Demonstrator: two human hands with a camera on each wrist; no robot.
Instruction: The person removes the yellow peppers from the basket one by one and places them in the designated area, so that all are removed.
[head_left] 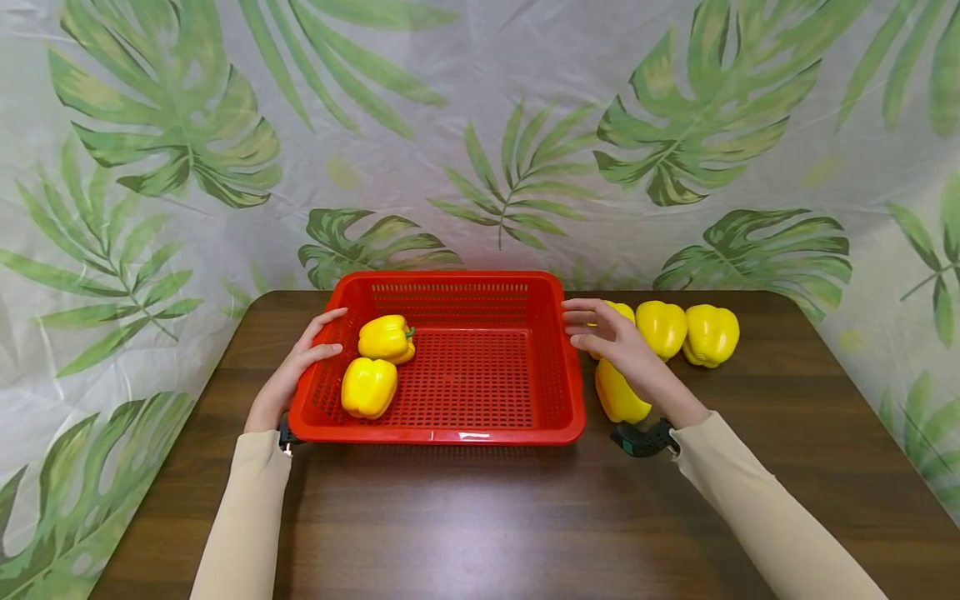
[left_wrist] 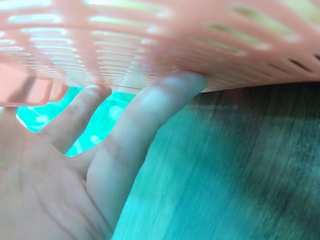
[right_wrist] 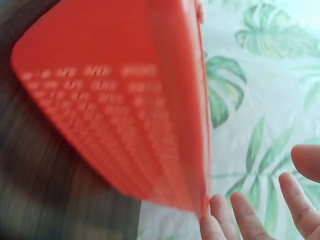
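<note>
A red plastic basket (head_left: 450, 435) with slotted walls sits on the table, two yellow bell peppers inside at its left: one with a green stem (head_left: 384, 337), the other nearer (head_left: 370, 388). Against the basket's left side rests my left hand (head_left: 300, 358); in the left wrist view its extended thumb (left_wrist: 145, 117) and fingers touch the slotted outer wall (left_wrist: 125, 45). My right hand (head_left: 611, 337) holds nothing, its fingers spread and pointing at the basket's right rim. In the right wrist view its fingertips (right_wrist: 245, 212) are close by the rim's far end.
Right of the basket lie several more yellow bell peppers: two at the back (head_left: 662, 330) (head_left: 711, 335), one nearer (head_left: 621, 398), and one partly hidden behind my right hand. The brown wooden table (head_left: 450, 525) ends at a leaf-patterned cloth (head_left: 525, 125).
</note>
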